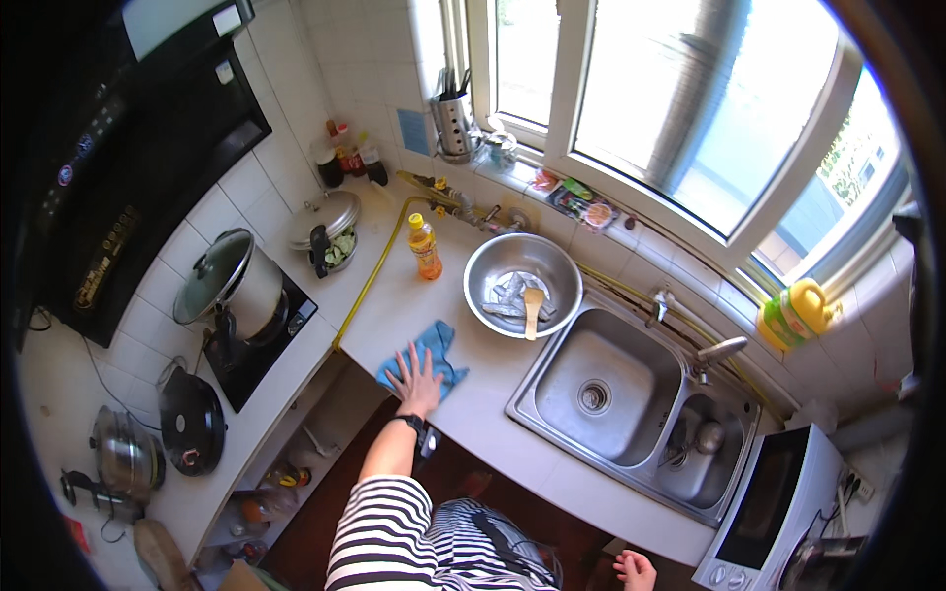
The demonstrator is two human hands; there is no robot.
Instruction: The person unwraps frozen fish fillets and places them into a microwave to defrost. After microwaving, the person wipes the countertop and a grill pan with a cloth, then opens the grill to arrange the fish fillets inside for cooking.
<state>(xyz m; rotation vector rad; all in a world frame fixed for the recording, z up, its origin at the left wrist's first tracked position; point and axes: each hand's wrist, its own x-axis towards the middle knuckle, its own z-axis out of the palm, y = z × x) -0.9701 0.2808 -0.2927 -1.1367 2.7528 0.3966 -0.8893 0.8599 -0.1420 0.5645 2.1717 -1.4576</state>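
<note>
My left hand (417,380), with a dark watch on the wrist, lies spread flat on a blue cloth (440,343) on the white countertop (473,421). Behind it stands a plastic bottle of orange drink (424,247) with a yellow cap. To its right a steel basin (484,284) holds silvery pieces, perhaps fish, and a wooden spatula (532,314). My right hand (635,570) hangs low at the bottom edge, off the counter, fingers loosely curled; nothing shows in it.
A double steel sink (606,384) lies right of the basin, with a ladle in its small bowl. A microwave (768,502) stands far right. At left, a pot (251,288) with a glass lid sits on a cooktop. A yellow hose (373,277) crosses the counter.
</note>
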